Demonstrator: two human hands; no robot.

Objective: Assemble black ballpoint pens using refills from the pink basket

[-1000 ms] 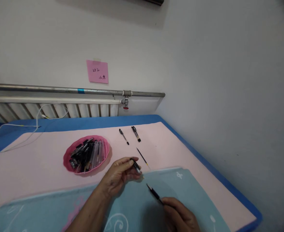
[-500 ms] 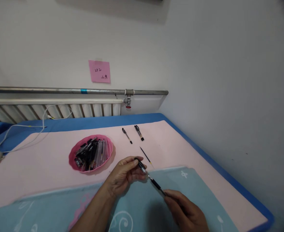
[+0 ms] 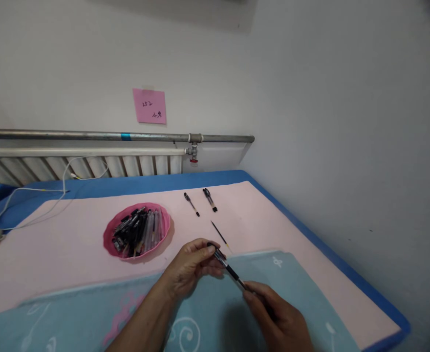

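2 bare hands fill the near middle of my head view, meeting over a teal cloth with white swirls (image 3: 264, 274). On the left side, I see the left hand (image 3: 189, 268) with its thumb and fingers closed around a glossy black pen cap with a clip (image 3: 219, 256), its mouth tilted down toward the right hand (image 3: 279, 313). That right hand pinches the rear part of a slim pen with a black grip sleeve (image 3: 232, 273) between thumb and fingers, leaving the sleeve uncovered. The pen lines up with the cap and meets its mouth; I cannot tell from here how deep the tip sits inside.

Just beyond the left fingertips, 1 thin black refill with a yellow band near its end (image 3: 220, 233) lies slantwise on a pale pink cover (image 3: 269, 220). Farther back I make out 1 black-capped pen with a clear barrel (image 3: 192, 205), and to its right 2 similar capped pens lying side by side (image 3: 210, 200). To the left of them stands a round pink plastic basket with a wavy rim (image 3: 107, 246), heaped with black pen parts and clear tubes (image 3: 138, 232).
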